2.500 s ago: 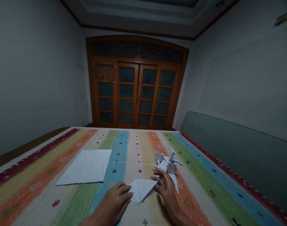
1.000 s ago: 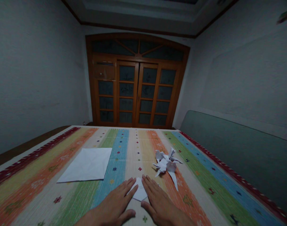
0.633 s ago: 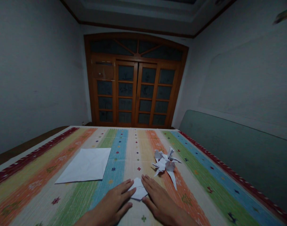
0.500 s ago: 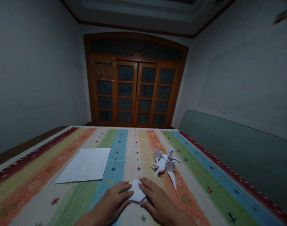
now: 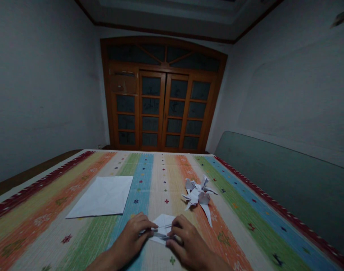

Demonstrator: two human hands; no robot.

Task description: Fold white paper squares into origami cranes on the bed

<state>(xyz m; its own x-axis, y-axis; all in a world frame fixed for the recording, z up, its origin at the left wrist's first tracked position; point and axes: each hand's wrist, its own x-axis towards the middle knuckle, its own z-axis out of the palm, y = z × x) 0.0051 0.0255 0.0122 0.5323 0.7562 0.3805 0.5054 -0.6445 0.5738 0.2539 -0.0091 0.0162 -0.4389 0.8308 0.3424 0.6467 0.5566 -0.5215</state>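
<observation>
A small folded white paper (image 5: 163, 223) lies on the striped mat (image 5: 234, 222) right in front of me. My left hand (image 5: 131, 238) pinches its left side with curled fingers. My right hand (image 5: 186, 242) pinches its right side, thumb and fingers closed on a raised flap. The near part of the paper is hidden under my fingers. A flat white sheet (image 5: 102, 197) lies to the left, apart from both hands. Several folded paper cranes (image 5: 199, 195) sit in a cluster just beyond my right hand.
The mat ends at a dark red border on both sides. A grey-green panel (image 5: 285, 184) runs along the right edge against the wall. A wooden glazed door (image 5: 163, 109) closes the far end of the room. Brown floor (image 5: 31, 175) shows at the left.
My hands lay flat on the folded paper a second ago. Now both have curled and pinch it, lifting a flap. The paper shows more of its far edge.
</observation>
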